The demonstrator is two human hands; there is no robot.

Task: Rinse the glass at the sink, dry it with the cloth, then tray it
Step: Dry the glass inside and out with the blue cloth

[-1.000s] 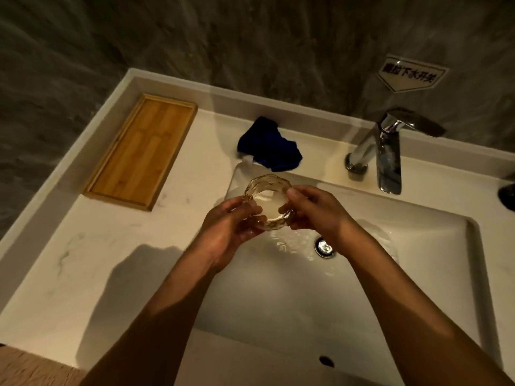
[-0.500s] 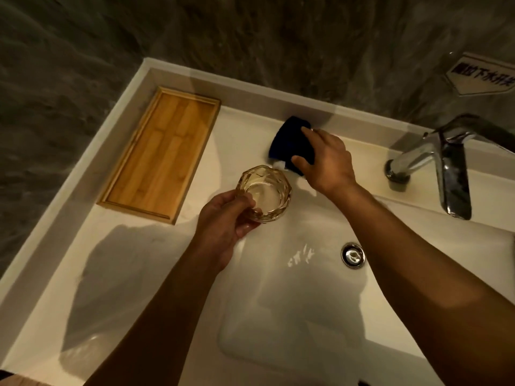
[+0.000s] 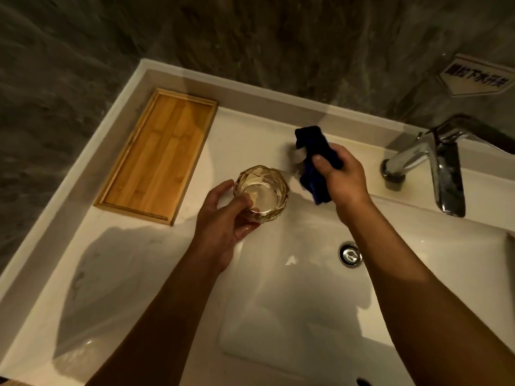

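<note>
A faceted clear glass (image 3: 262, 195) is held upright over the sink's left rim, mouth up, by my left hand (image 3: 223, 215), fingers wrapped around its near side. My right hand (image 3: 341, 178) grips a dark blue cloth (image 3: 316, 157), lifted off the counter just right of the glass; the cloth hangs out above and below the fist. Hand and glass are apart. A bamboo tray (image 3: 156, 157) lies bare on the counter to the left of the glass.
The white sink basin (image 3: 292, 302) with its metal drain (image 3: 350, 254) lies below my arms. A chrome faucet (image 3: 440, 168) stands at the right, no water running. A white raised rim borders the counter against a dark stone wall carrying a sign (image 3: 476, 79).
My right hand left the glass, reached back to the blue cloth, closed on it and lifted it toward the glass. My left hand keeps the glass alone. The view shifted left.
</note>
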